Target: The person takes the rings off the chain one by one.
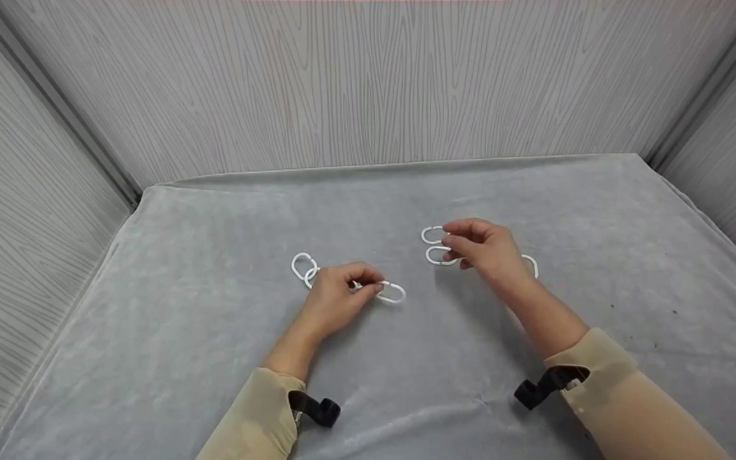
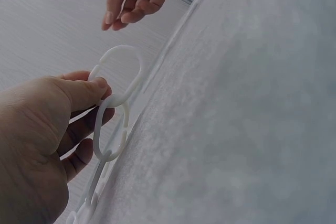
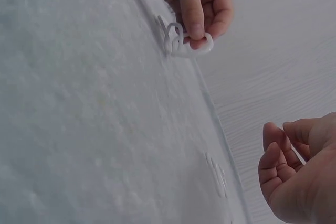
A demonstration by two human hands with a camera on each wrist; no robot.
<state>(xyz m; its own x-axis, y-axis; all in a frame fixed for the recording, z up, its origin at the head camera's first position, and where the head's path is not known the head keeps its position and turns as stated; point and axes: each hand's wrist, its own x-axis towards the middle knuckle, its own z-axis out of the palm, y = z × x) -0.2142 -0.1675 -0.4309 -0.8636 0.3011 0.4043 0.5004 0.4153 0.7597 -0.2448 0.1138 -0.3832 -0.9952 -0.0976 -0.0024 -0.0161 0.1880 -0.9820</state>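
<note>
Left hand [image 1: 341,295] pinches the end link [image 2: 140,71] of a white chain [image 1: 311,275], which trails along the counter [image 1: 202,306]; right hand [image 1: 482,248], loosely bent, holding nothing, is near loose links [image 1: 439,247]. I judge the links light, stiff, rather slippery: best pinched opposite the gap.

The links [image 2: 140,70] look like smooth plastic, the cover [image 1: 183,306] seems matt cloth, and the wall [image 1: 355,83] shows wood-like grain.

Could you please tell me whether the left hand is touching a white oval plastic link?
Touching: in the left wrist view, the left hand pinches the topmost white oval plastic link under its thumb.
</note>
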